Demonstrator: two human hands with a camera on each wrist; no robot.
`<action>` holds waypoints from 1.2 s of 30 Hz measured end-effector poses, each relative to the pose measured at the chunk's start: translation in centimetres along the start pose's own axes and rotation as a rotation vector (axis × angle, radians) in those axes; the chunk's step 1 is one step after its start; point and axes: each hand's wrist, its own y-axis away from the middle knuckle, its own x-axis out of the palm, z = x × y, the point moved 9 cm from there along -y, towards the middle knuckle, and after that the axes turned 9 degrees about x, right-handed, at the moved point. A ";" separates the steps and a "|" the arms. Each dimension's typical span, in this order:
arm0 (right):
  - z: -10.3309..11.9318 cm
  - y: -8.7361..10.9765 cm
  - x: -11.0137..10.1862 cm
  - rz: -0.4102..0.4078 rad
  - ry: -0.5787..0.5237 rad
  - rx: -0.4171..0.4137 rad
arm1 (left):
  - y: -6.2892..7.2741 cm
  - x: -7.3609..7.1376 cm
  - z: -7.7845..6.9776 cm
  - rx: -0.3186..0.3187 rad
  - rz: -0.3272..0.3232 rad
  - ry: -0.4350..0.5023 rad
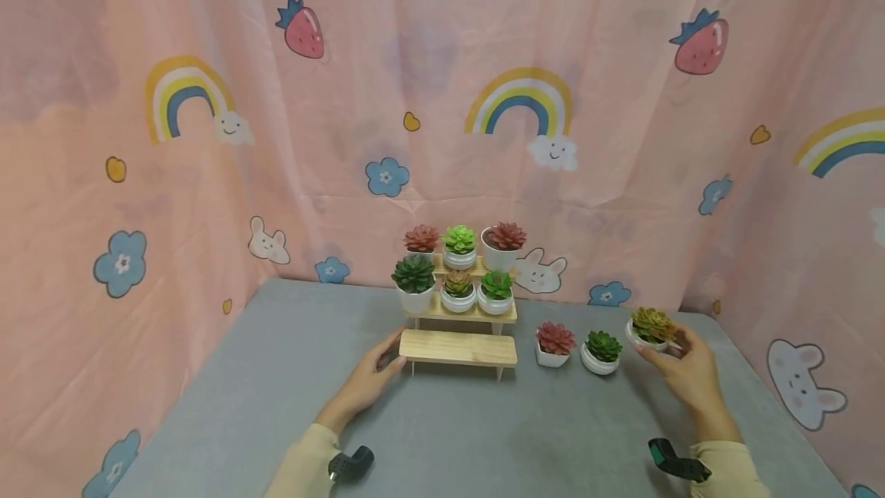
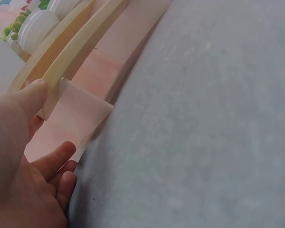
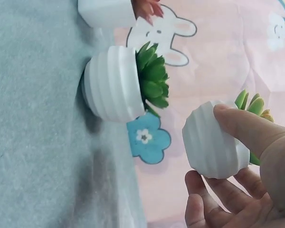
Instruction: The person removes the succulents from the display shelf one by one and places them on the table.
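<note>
My right hand (image 1: 691, 371) grips a ribbed white pot with a yellow-green succulent (image 1: 651, 327), thumb on one side and fingers on the other. In the right wrist view this pot (image 3: 216, 142) is held up off the table. With my left hand (image 1: 369, 379) I hold the left end of the lowest wooden shelf (image 1: 458, 347) of a tiered stand. The left wrist view shows the thumb (image 2: 31, 97) on the board's end, beside a clear leg (image 2: 80, 111). A dark green potted succulent (image 1: 601, 352) and a red one in a square pot (image 1: 555, 344) stand between the hands.
Behind the lowest shelf, the middle tier (image 1: 459, 316) bears three potted succulents, and three more stand on the top tier (image 1: 470, 263). The grey table (image 1: 290, 360) ends at a pink patterned curtain (image 1: 608, 198). A dark device (image 1: 351, 465) is on each wrist.
</note>
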 end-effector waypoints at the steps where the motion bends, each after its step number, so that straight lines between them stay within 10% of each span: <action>1: -0.2 -0.1 0.1 0.010 -0.002 0.008 | 0.0 0.0 0.0 -0.002 0.001 -0.001; 36: -5.3 -2.0 1.6 0.095 0.153 0.100 | 0.2 0.2 0.1 -0.012 0.008 -0.037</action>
